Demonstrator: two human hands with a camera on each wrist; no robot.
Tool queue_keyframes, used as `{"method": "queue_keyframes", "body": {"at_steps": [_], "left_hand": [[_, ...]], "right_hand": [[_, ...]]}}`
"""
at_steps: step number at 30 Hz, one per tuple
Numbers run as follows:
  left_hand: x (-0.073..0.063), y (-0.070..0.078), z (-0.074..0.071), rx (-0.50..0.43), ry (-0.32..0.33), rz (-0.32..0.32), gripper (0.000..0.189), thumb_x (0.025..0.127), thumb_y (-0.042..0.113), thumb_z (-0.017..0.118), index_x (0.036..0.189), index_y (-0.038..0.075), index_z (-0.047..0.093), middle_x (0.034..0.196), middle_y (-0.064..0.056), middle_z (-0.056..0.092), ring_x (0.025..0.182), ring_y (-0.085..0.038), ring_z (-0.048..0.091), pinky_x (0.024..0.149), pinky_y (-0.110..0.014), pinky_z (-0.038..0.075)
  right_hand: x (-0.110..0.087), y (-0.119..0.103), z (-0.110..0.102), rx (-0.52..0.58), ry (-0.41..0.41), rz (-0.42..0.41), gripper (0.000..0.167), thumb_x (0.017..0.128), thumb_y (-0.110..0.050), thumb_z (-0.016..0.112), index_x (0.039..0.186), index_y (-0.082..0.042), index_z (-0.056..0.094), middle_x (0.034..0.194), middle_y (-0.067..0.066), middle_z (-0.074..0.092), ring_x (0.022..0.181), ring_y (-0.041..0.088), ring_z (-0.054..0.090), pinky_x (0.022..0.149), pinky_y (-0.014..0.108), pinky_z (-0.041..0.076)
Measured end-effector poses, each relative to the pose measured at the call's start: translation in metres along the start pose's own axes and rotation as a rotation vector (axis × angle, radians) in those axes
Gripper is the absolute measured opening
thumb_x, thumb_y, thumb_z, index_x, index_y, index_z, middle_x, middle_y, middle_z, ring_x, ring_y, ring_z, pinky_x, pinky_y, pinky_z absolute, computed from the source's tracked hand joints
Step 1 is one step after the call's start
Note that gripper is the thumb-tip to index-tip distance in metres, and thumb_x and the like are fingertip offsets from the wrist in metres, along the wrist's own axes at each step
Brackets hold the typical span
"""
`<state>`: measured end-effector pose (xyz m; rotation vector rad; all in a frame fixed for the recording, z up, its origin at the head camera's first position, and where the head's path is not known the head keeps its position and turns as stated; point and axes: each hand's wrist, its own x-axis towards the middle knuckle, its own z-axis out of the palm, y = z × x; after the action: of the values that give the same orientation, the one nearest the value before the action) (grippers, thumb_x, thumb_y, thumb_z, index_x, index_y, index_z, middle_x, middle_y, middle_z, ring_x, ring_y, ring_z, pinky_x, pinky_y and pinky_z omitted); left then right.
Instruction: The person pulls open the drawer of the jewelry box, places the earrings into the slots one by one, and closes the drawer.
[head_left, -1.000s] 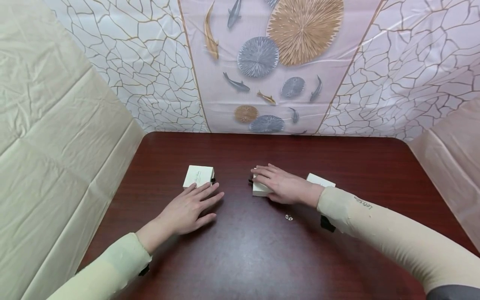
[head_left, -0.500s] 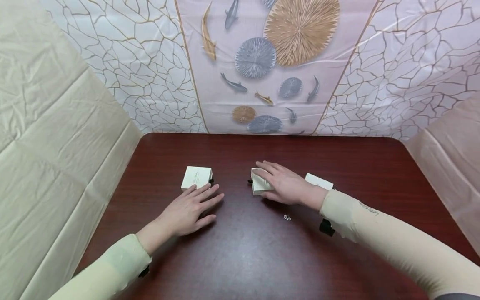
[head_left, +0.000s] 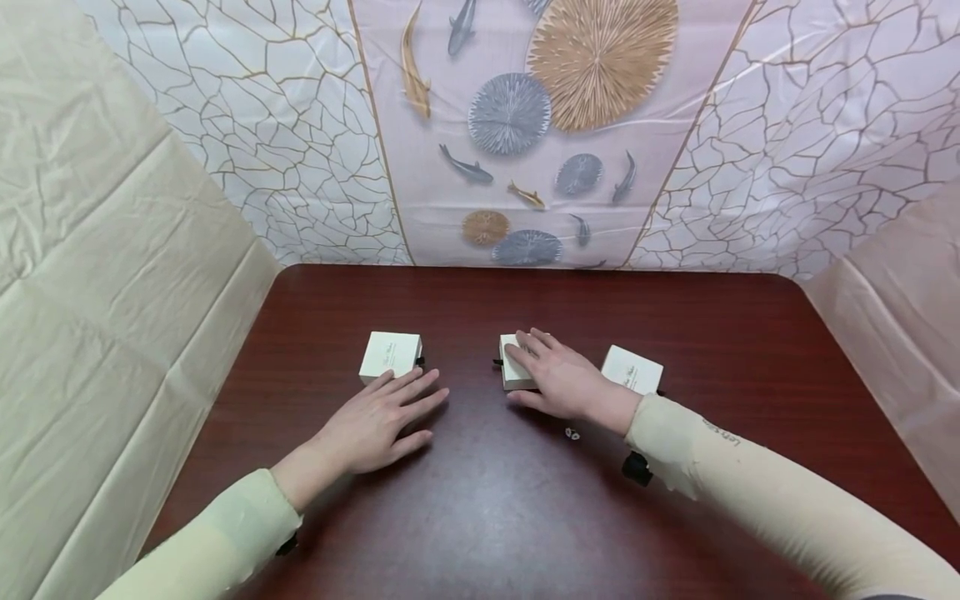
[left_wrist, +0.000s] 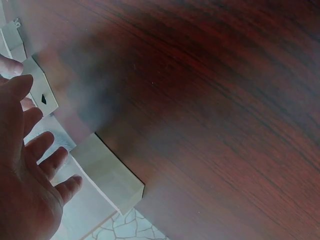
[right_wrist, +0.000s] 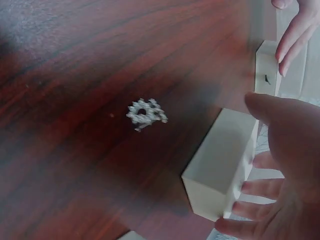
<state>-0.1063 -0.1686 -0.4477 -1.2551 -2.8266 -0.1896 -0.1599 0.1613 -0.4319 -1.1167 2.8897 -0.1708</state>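
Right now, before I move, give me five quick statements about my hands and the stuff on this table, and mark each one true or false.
1. The left box and the right box lie on the table. True.
2. The right hand is over the middle box. True.
3. The trinkets are on top of the left box. False: the trinkets lie on the table, near the right hand.
4. The black tab of the middle box is on the side toward the left box. True.
5. The left hand grips the right box. False: its fingers are spread, and the left box is the one nearest it.
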Motion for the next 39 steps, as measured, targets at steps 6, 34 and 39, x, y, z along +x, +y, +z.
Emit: {"method": "queue_keyframes", "body": {"at_steps": [6, 34, 39], "left_hand": [[-0.001, 0.0, -0.001, 0.003, -0.012, -0.006, 0.06, 0.106, 0.043, 0.066, 0.158, 0.016, 0.055, 0.167, -0.014, 0.044, 0.154, -0.039, 0.041, 0.121, -0.063, 0.038], [-0.002, 0.001, 0.0, -0.004, 0.004, 0.006, 0.06, 0.104, 0.041, 0.068, 0.156, 0.014, 0.057, 0.166, -0.015, 0.046, 0.152, -0.04, 0.044, 0.118, -0.063, 0.041], [-0.004, 0.001, -0.002, -0.004, -0.003, 0.006, 0.06, 0.105, 0.041, 0.068, 0.157, 0.015, 0.056, 0.167, -0.015, 0.045, 0.152, -0.039, 0.044, 0.119, -0.063, 0.04]], "right_hand": [[0.004, -0.001, 0.006, -0.024, 0.053, -0.014, 0.076, 0.101, -0.047, 0.072, 0.153, 0.004, 0.053, 0.156, 0.031, 0.051, 0.147, 0.051, 0.046, 0.124, 0.055, 0.037], [0.022, 0.008, 0.02, 0.006, 0.156, -0.17, 0.061, 0.1, -0.044, 0.075, 0.145, -0.006, 0.064, 0.149, 0.02, 0.06, 0.144, 0.043, 0.053, 0.121, 0.055, 0.041], [0.021, 0.009, 0.019, 0.001, 0.118, -0.207, 0.06, 0.102, -0.041, 0.072, 0.149, -0.006, 0.061, 0.153, 0.02, 0.057, 0.146, 0.043, 0.05, 0.123, 0.055, 0.038]]}}
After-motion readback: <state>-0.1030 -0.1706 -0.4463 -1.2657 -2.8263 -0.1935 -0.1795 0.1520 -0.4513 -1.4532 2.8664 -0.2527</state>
